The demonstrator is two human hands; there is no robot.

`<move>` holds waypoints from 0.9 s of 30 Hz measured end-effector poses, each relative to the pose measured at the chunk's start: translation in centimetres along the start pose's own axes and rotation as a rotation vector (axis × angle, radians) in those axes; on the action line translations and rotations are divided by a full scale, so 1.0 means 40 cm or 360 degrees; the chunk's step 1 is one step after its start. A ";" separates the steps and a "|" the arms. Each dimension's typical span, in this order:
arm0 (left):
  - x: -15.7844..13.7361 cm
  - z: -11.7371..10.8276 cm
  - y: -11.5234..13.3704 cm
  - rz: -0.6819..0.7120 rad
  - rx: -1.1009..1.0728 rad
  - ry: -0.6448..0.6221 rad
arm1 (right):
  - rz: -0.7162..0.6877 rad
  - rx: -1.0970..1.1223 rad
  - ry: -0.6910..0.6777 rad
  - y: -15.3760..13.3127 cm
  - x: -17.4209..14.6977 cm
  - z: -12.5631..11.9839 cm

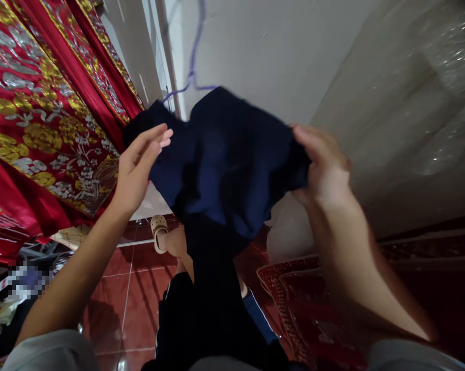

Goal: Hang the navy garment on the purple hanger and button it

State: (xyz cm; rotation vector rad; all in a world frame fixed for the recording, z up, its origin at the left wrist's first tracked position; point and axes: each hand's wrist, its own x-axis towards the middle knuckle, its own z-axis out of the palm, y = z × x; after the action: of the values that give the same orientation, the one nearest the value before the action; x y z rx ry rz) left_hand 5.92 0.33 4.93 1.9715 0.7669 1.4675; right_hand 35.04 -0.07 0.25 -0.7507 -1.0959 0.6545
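A dark navy garment (217,159), apparently a shirt, hangs in front of me on a purple hanger (192,77). Its neckline dips in the middle below the hanger's hook, and the lower cloth falls into dark shadow. At the garment's left shoulder, my left hand (139,159) has its fingers partly stretched and apart from the thumb, resting at or just over the cloth. On the opposite side, my right hand (327,159) is closed round the garment's edge near the sleeve; motion blurs it a little.
Red cloth (58,118) with gold and silver embroidery hangs at left. Behind the garment rises a pale wall (271,51), with clear plastic wrapping (444,77) at right. Red ornate fabric (305,293) lies lower right. A beige clog (158,229) stands on red tiles (139,293).
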 end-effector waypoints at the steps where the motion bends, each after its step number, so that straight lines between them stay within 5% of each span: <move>1: -0.005 -0.001 0.007 -0.0160 -0.0141 0.0037 | 0.0014 -0.0048 -0.0239 -0.027 -0.038 0.022; 4: -0.029 0.001 0.023 -0.0694 -0.0473 0.0128 | -0.0211 -0.0285 -0.1323 -0.080 -0.169 0.097; 7: -0.068 -0.004 0.033 -0.0964 -0.0652 0.0200 | -0.0513 -0.0400 -0.1926 -0.075 -0.277 0.155; 9: -0.096 -0.021 0.038 -0.1028 -0.0636 0.0171 | -0.0512 -0.0341 -0.2188 -0.054 -0.305 0.171; 11: -0.118 -0.048 0.046 -0.1095 -0.0524 0.0022 | -0.0447 -0.0236 -0.2074 -0.029 -0.289 0.170; 16: -0.152 -0.125 0.076 -0.1226 -0.0157 -0.0327 | -0.0463 -0.0635 -0.0820 0.076 -0.136 0.132; 22: -0.149 -0.209 0.084 -0.1361 -0.0147 -0.0455 | 0.0088 -0.0403 -0.0923 0.224 -0.071 0.111; 27: -0.154 -0.288 0.079 -0.1349 -0.0046 -0.0517 | 0.0233 -0.0201 -0.0964 0.248 -0.097 0.128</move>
State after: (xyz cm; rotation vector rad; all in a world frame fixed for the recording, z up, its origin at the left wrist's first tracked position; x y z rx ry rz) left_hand -6.29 -5.17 6.07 1.4932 1.2088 0.6349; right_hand 28.01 3.80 -8.41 -0.7652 -1.6567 0.9806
